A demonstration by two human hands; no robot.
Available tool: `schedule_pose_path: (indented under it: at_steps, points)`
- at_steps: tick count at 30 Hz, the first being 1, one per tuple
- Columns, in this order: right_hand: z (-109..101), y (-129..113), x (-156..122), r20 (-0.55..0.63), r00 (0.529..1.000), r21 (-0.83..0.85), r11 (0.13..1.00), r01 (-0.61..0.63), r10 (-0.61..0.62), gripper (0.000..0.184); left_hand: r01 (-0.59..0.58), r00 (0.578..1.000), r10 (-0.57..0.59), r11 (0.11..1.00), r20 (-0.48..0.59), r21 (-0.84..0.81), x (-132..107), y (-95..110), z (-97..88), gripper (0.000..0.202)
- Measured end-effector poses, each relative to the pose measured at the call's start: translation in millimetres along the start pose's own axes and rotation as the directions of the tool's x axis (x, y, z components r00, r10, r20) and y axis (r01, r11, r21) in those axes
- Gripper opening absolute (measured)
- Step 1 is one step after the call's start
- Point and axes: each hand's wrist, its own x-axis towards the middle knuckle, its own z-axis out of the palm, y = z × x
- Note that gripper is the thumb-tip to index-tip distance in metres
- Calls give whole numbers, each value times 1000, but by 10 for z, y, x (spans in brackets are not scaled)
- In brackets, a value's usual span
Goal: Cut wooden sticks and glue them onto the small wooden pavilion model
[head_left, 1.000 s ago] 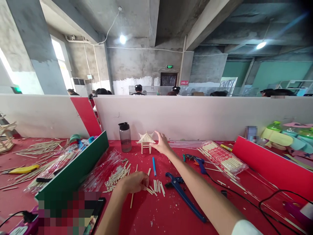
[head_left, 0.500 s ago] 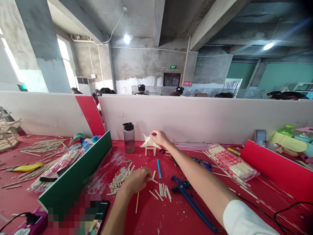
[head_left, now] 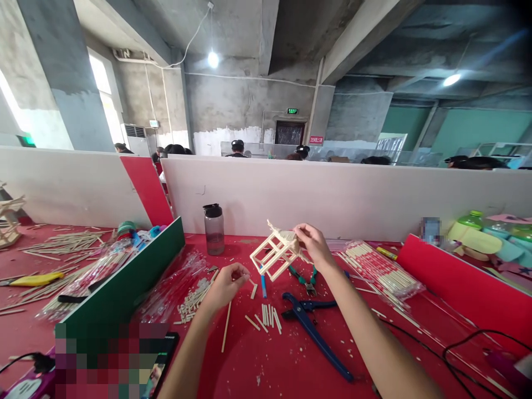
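The small stick house (head_left: 277, 252), upright on the counter (head_left: 299, 354) half a second ago, has been lifted clear and now tips over, its legs slanting down to the left. The right hand (head_left: 315, 245) has drawn back with it, fingers at the roof. The left hand (head_left: 226, 281) has risen from beside the loose sticks (head_left: 270, 317), a short stick (head_left: 252, 282) at its fingertips. Green-handled pliers (head_left: 310, 287) have come into view.

Left fingers (head_left: 240, 267) perhaps pinched
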Motion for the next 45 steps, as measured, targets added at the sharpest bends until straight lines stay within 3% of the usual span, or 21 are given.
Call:
schedule_pose_path:
  at_steps: [4,9,12,14,16,20,22,25,30,33,37,40,45]
  points:
    - [-222,167,-235,-81,973,268,945,-186,215,30,-40,999,42,992,17,-123,-11,69,50,32]
    - [-363,268,-373,-131,955,299,929,-219,267,34,-5,1000,10,959,16,-283,30,30,123,36]
    - [-376,121,-342,-161,979,159,982,-100,126,32,36,998,-50,960,-45,-279,77,-95,111,40]
    - [-327,-30,-281,-88,995,-64,997,38,-43,28,40,993,-68,964,-99,-264,102,-174,94,41]
    - [-223,-167,-204,20,981,-301,935,189,-192,25,42,991,-70,971,-111,-235,118,-222,97,41]
    - [95,-256,-60,84,973,-701,681,211,-215,18,26,998,-29,998,-48,-63,122,-222,223,34]
    - [249,-206,-14,99,979,-787,588,187,-179,16,12,998,-8,997,-60,78,112,-201,329,27]
    - [400,-81,15,118,985,-836,523,166,-123,14,-12,994,40,963,-97,269,98,-180,482,16]
    - [414,55,54,149,982,-838,512,186,-113,15,27,999,-3,821,-43,570,148,-146,645,8]
    - [340,57,122,221,971,-799,554,234,-91,15,-16,999,-28,678,47,735,254,-79,732,15]
    - [243,55,202,278,959,-748,612,255,-59,12,-92,985,-72,539,155,837,426,17,848,29]
    - [210,74,214,281,958,-731,632,256,-63,11,-136,972,-102,491,212,861,444,56,885,35]
    - [222,102,183,283,956,-735,622,270,-81,13,-155,947,-176,480,268,863,217,146,892,39]
